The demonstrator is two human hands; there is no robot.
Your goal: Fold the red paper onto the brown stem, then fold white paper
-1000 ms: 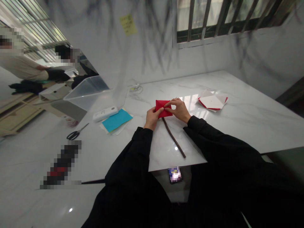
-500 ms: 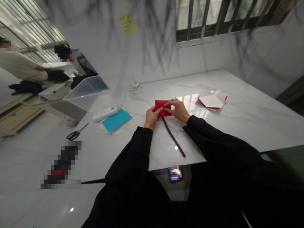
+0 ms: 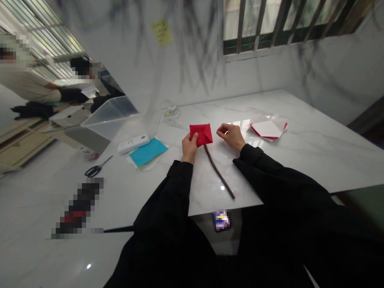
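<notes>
Nearest the camera, a dark stick (image 3: 219,173) lay on the white tabletop (image 3: 300,160), long axis running from the near edge up & left toward the hands. Left hand (image 3: 189,147) gripped the folded red paper (image 3: 201,134) by its lower-left corner, thumb on top, fingers (image 3: 195,138) clamped on it. Right hand (image 3: 232,136) sat just beside, apart from the paper, fingertips pinched, nothing visible btwn them. Paper lay left of the right hand; left hand was nearer. Farther right: red-and-white sheets (image 3: 268,129).
</notes>
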